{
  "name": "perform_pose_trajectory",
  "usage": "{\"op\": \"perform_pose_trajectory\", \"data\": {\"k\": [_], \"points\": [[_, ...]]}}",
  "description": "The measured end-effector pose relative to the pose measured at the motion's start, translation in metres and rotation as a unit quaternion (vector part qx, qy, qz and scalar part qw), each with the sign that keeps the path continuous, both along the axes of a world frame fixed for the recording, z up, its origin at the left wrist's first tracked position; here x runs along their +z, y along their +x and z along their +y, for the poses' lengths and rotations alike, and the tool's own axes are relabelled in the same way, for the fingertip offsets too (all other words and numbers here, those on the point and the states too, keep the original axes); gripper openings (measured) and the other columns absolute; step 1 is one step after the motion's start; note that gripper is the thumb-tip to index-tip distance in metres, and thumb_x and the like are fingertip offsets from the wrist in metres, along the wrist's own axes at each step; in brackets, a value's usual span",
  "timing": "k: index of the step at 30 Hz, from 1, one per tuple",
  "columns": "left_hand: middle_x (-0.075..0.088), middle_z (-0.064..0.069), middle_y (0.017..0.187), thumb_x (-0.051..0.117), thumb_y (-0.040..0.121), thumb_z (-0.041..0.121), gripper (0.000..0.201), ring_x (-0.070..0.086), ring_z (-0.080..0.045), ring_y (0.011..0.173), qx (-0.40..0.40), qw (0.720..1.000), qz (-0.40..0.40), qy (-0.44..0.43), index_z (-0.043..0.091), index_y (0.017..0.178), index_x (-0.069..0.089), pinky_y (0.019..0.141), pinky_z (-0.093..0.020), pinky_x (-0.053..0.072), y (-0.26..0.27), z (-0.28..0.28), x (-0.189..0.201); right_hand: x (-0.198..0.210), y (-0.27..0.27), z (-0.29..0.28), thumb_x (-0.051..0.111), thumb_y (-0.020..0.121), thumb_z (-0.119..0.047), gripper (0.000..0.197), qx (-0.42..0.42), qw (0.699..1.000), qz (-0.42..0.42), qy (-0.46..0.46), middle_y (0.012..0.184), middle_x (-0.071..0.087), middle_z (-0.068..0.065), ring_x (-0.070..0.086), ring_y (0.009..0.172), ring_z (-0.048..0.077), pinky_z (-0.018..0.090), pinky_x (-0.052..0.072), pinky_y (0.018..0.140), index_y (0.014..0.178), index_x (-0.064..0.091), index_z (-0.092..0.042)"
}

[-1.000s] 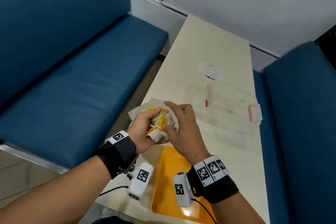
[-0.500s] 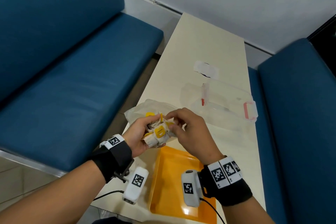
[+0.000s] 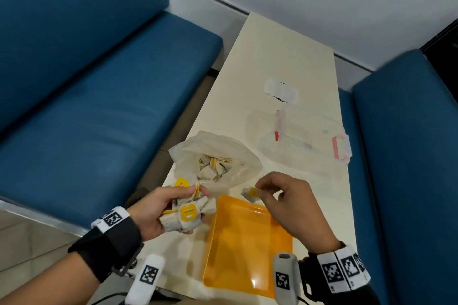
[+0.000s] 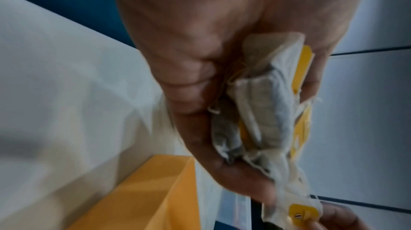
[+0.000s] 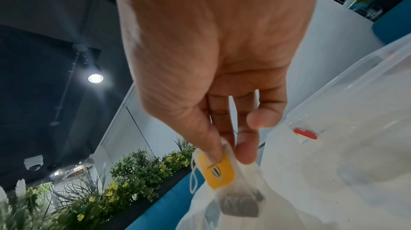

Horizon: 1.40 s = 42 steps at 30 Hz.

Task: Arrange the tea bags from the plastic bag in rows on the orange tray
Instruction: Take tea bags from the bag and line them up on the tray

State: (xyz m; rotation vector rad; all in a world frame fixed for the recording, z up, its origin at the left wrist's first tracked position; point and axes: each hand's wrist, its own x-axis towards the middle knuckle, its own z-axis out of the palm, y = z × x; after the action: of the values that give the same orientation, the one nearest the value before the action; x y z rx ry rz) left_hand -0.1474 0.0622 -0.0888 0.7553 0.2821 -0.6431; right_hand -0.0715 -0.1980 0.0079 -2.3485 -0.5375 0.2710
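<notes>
My left hand (image 3: 171, 205) grips a bundle of tea bags (image 3: 189, 213) with yellow tags, just left of the orange tray (image 3: 245, 250); the left wrist view shows the bundle (image 4: 262, 110) pressed in the palm. My right hand (image 3: 280, 195) pinches a single tea bag (image 3: 251, 193) by its yellow tag above the tray's far edge; in the right wrist view that tea bag (image 5: 231, 189) hangs below thumb and forefinger. The white plastic bag (image 3: 223, 153) lies open beyond the tray with more tea bags (image 3: 214, 166) inside. The tray holds nothing.
A clear plastic box (image 3: 297, 141) with a pink latch sits on the cream table (image 3: 285, 57) behind my right hand, and a white packet (image 3: 281, 88) lies farther back. Blue benches (image 3: 99, 106) flank the table on both sides.
My right hand has pulled one tea bag away from the bundle and moved right, over the tray's far edge. The left hand has dropped lower with the bundle, uncovering the plastic bag.
</notes>
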Motion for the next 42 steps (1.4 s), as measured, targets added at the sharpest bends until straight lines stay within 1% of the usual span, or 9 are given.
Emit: {"op": "perform_pose_trajectory", "data": {"k": [4,7,11,14,20,25,32,37,42], "points": [[0.065,-0.023,0.111,0.074,0.081,0.036,0.046,0.067,-0.035,0.091,-0.054,0.998,0.014,0.002,0.007,0.117,0.066,0.061,-0.033,0.054,-0.009,-0.014,-0.013,-0.024,-0.011,-0.006,0.068,0.084,-0.003,0.018,0.018,0.999,0.029,-0.042,0.083,0.067,-0.011,0.064,0.081,0.006,0.011,0.046,0.066,0.082,0.071,-0.021],[0.065,-0.024,0.110,0.074,0.082,0.036,0.050,0.067,-0.033,0.087,-0.089,0.996,0.022,0.023,0.004,0.119,0.063,0.063,-0.032,0.054,-0.011,-0.028,-0.023,-0.057,-0.016,-0.002,0.064,0.086,-0.005,0.019,0.049,0.990,0.057,-0.117,0.088,0.065,-0.010,0.062,0.080,0.004,0.021,0.052,0.073,0.085,0.071,-0.022],[0.065,-0.023,0.112,0.073,0.083,0.028,0.043,0.068,-0.034,0.083,-0.083,0.996,0.032,0.023,0.000,0.115,0.063,0.060,-0.033,0.056,-0.013,-0.038,-0.025,-0.087,-0.015,0.011,0.059,0.088,-0.010,0.018,0.053,0.980,0.052,-0.184,0.090,0.066,-0.010,0.062,0.085,0.010,0.030,0.054,0.074,0.087,0.069,-0.025],[0.063,-0.027,0.117,0.070,0.084,0.022,0.043,0.070,-0.034,0.081,-0.067,0.996,0.047,0.021,-0.004,0.117,0.063,0.059,-0.033,0.057,-0.014,-0.039,-0.024,-0.096,-0.011,0.022,0.057,0.089,-0.011,0.016,0.057,0.978,0.036,-0.196,0.099,0.064,-0.003,0.062,0.091,0.017,0.031,0.052,0.077,0.092,0.070,-0.019],[0.064,-0.028,0.121,0.072,0.084,0.025,0.045,0.071,-0.033,0.084,-0.067,0.996,0.040,0.038,-0.003,0.119,0.063,0.064,-0.034,0.057,-0.015,-0.038,-0.026,-0.106,-0.005,0.036,0.055,0.094,-0.018,0.017,0.057,0.971,-0.012,-0.234,0.111,0.051,0.000,0.057,0.097,0.019,0.031,0.052,0.076,0.100,0.071,-0.017],[0.064,-0.028,0.124,0.073,0.084,0.027,0.042,0.070,-0.034,0.086,-0.064,0.996,0.040,0.040,0.000,0.116,0.067,0.069,-0.036,0.058,-0.018,-0.039,-0.029,-0.116,-0.004,0.038,0.058,0.093,-0.020,0.015,0.040,0.974,-0.031,-0.219,0.112,0.054,0.000,0.057,0.099,0.019,0.032,0.052,0.074,0.099,0.071,-0.014],[0.058,-0.031,0.134,0.069,0.087,0.026,0.040,0.070,-0.034,0.087,-0.068,0.997,0.038,0.026,0.000,0.117,0.065,0.065,-0.034,0.057,-0.024,-0.037,-0.030,-0.123,-0.005,0.042,0.059,0.092,-0.022,0.015,0.057,0.973,-0.043,-0.219,0.107,0.057,0.002,0.056,0.099,0.020,0.032,0.050,0.073,0.097,0.069,-0.011],[0.060,-0.030,0.133,0.070,0.086,0.027,0.041,0.069,-0.034,0.087,-0.072,0.996,0.040,0.024,0.001,0.117,0.066,0.065,-0.034,0.057,-0.026,-0.036,-0.030,-0.120,-0.004,0.047,0.056,0.092,-0.020,0.013,0.073,0.967,-0.055,-0.237,0.107,0.059,0.005,0.057,0.098,0.023,0.032,0.047,0.071,0.095,0.064,-0.011],[0.063,-0.026,0.127,0.070,0.087,0.029,0.040,0.070,-0.033,0.088,-0.074,0.996,0.044,0.023,0.003,0.117,0.066,0.066,-0.035,0.057,-0.025,-0.036,-0.029,-0.121,-0.003,0.049,0.054,0.092,-0.020,0.015,0.074,0.965,-0.062,-0.245,0.111,0.062,0.006,0.057,0.102,0.024,0.035,0.049,0.076,0.100,0.063,-0.011]]}}
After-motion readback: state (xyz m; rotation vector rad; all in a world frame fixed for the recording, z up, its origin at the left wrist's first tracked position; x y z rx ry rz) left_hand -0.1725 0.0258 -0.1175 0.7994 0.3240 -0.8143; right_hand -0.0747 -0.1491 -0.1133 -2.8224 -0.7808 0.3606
